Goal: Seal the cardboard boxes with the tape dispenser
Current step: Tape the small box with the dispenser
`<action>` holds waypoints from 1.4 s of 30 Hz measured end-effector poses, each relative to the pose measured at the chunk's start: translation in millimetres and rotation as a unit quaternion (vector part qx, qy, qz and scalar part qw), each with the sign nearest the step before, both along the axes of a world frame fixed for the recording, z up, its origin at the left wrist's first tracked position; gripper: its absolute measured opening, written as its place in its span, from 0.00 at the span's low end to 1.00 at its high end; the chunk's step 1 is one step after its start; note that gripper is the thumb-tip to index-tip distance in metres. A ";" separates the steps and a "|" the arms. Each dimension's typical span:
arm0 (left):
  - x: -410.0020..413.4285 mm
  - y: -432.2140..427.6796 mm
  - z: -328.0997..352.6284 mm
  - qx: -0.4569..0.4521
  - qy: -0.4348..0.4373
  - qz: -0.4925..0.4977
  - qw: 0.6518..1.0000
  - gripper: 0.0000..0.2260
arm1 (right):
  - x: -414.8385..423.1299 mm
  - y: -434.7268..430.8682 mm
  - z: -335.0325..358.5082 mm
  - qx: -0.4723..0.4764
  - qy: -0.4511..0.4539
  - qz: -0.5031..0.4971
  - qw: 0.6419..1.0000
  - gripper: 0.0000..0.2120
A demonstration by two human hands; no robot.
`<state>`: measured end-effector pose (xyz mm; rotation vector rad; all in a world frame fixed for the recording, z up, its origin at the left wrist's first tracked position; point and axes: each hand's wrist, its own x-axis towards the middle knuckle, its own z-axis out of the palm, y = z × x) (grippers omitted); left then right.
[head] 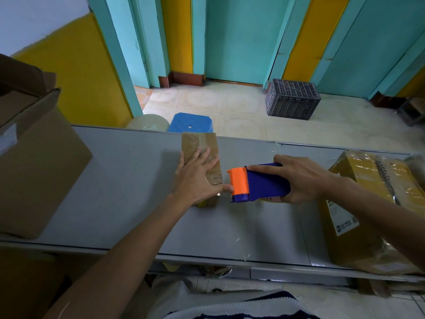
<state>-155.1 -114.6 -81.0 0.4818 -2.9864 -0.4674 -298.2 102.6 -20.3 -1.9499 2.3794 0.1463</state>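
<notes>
Small brown cardboard box (200, 143) lay near the middle of the grey tabletop (128, 180), toward its far edge, with its top face already glossy with clear tape. Left hand (197, 176) lay flat on the box top, fingers straight and spread, pressing down and gripping nothing. Its thumb reached to the near right corner and appeared to touch the dispenser's nose. Blue tape dispenser with an orange nose (259, 183) sat just beside the box's near right corner, nose toward the box. Right hand (296, 178) was wrapped round its blue body, index finger laid along the top. Could not tell whether a strand of tape ran from nose to box. Judgement: a strip was being laid or ended at that corner. To do it well, pin the box under the flat palm so it cannot slide, draw the dispenser straight with the tape taut, rub the end down with the thumb before cutting, and keep the thumb clear of the blade. Large open brown cardboard box (39, 171) stood at the left end and yellowish film-wrapped carton (358, 203) at the right end, both well apart.
</notes>
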 end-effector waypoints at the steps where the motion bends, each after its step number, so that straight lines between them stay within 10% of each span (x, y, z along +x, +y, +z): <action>1: 0.0 0.2 -0.6 -0.002 0.003 0.003 1.000 0.53 | 0.9 -1.5 2.6 0.005 0.008 -0.002 1.000 0.40; 16: -3.8 10.1 5.6 -0.007 0.006 0.028 1.000 0.49 | 23.0 -12.1 19.2 0.075 0.082 -0.057 0.992 0.36; 32: 9.0 -7.1 -10.4 -0.045 0.006 -0.033 0.998 0.47 | -0.7 -25.7 -30.9 0.084 -0.150 -0.106 0.979 0.36; 42: 7.2 -18.9 -11.0 -0.033 0.005 -0.074 0.997 0.53 | -2.8 -30.4 -47.5 0.150 0.009 -0.063 0.987 0.34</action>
